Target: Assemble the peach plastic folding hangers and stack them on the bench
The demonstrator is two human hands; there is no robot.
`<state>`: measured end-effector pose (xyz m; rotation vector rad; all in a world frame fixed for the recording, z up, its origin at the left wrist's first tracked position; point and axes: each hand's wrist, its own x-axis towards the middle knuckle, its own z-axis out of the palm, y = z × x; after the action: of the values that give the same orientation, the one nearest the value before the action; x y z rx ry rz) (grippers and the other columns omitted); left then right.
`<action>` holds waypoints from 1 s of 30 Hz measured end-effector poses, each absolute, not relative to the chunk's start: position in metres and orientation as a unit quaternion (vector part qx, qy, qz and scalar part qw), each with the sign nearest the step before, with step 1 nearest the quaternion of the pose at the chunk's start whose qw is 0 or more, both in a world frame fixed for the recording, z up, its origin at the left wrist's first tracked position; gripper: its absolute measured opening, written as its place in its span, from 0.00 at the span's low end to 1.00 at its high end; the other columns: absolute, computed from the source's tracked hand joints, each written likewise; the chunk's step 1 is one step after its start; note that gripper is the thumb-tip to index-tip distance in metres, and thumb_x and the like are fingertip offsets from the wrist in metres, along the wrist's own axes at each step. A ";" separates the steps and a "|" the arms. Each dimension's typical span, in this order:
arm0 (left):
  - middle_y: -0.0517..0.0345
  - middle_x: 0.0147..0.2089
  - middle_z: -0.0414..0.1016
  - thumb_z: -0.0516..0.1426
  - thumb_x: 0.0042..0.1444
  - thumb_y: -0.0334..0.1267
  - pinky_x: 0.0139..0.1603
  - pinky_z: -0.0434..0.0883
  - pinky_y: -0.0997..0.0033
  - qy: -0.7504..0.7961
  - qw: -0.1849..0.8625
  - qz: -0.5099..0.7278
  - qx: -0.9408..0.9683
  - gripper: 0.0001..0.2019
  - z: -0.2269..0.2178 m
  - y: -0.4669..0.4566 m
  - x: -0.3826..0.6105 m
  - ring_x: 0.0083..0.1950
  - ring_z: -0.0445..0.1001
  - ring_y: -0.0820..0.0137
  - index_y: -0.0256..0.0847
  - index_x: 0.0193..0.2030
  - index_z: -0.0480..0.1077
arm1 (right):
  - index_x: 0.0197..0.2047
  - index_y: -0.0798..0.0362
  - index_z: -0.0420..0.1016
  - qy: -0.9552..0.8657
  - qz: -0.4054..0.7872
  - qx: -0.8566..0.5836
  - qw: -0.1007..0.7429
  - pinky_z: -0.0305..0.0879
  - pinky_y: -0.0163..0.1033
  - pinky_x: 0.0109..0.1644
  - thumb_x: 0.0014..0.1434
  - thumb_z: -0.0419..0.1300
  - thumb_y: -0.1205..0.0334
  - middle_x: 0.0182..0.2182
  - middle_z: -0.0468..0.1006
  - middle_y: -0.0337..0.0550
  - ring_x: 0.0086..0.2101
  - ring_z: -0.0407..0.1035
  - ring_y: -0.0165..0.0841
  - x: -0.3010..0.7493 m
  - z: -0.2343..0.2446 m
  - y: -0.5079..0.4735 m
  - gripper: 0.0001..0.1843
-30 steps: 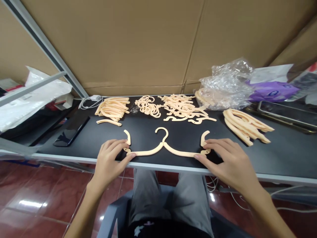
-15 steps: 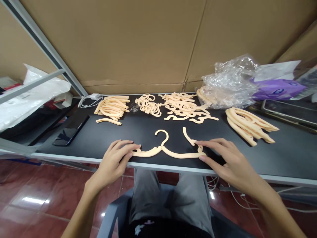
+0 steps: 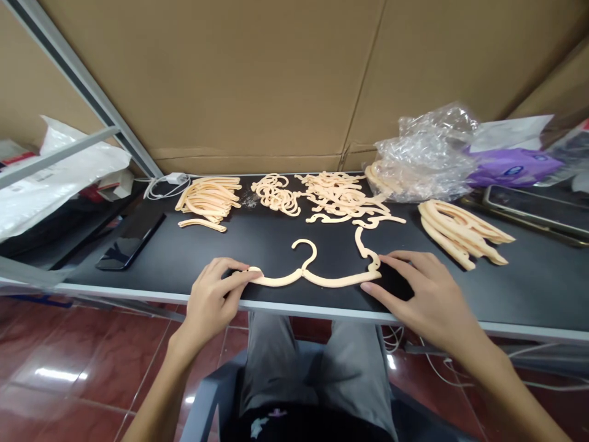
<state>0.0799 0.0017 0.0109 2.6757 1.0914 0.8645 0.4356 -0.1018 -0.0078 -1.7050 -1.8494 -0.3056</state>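
A cream plastic folding clothes hanger (image 3: 335, 282) lies near the table's front edge, its hook (image 3: 315, 250) pointing away from me. My left hand (image 3: 216, 294) pinches the hanger's left end between thumb and fingers, covering part of it. At the other end, my right hand (image 3: 421, 294) has its forefinger against the notched joint and its thumb at the arm's lower edge. From that joint a short curved end piece (image 3: 360, 240) angles up and away. Its far tip reaches the loose notched pieces (image 3: 340, 195) behind.
Curved strips (image 3: 209, 197) and small hooks (image 3: 278, 196) lie in piles along the back. Longer arm pieces (image 3: 460, 233) sit at right, near a clear plastic bag (image 3: 427, 153) and a purple packet (image 3: 513, 167). A phone (image 3: 131, 239) lies at left, beside a metal post (image 3: 99, 92).
The hanger has shifted slightly away from the table edge. Its right end piece has swung to a steeper angle, and my right forefinger has moved off it to the joint's outer side.
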 end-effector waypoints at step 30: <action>0.53 0.40 0.80 0.50 0.68 0.31 0.48 0.68 0.59 0.356 -0.014 0.255 0.899 0.14 0.018 0.009 0.109 0.41 0.74 0.66 0.41 0.50 0.77 | 0.45 0.49 0.83 -0.771 0.023 -0.551 0.319 0.64 0.42 0.36 0.71 0.52 0.56 0.28 0.78 0.42 0.29 0.68 0.34 0.427 0.003 -0.092 0.17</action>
<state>0.1089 0.0085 0.0181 2.8495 1.1293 0.8088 0.4275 -0.0918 0.0026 -1.4487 -2.0267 0.0594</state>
